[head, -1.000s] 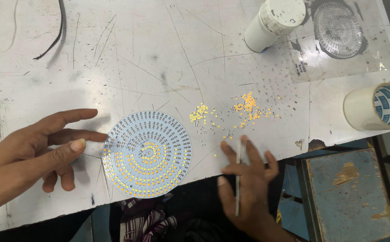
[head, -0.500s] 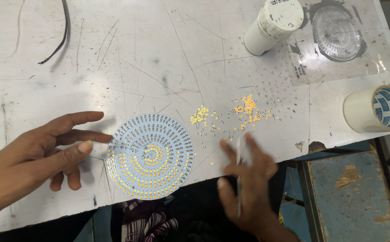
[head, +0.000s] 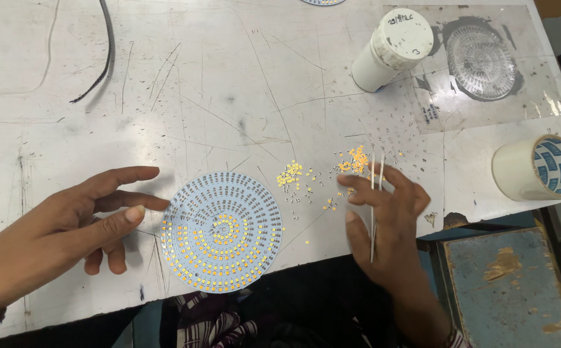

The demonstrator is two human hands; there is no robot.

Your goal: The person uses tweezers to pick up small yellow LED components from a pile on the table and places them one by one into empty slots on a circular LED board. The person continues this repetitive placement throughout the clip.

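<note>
Tweezers (head: 375, 206) sit pinched in the right hand (head: 383, 222), their tips over the loose yellow chips (head: 356, 161) scattered on the scratched white desk (head: 229, 84). Left hand (head: 81, 222) has an open grip (nothing in it), fingertips touching the edge of the round LED board (head: 221, 231). A white canister (head: 391, 48) and tape roll (head: 538, 169) stand well apart.

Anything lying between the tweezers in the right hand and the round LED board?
Only loose parts. The right hand holds the tweezers near the small yellow chips scattered on the table; those chips lie between the tweezers and the round board. Nothing taller is visible.
</note>
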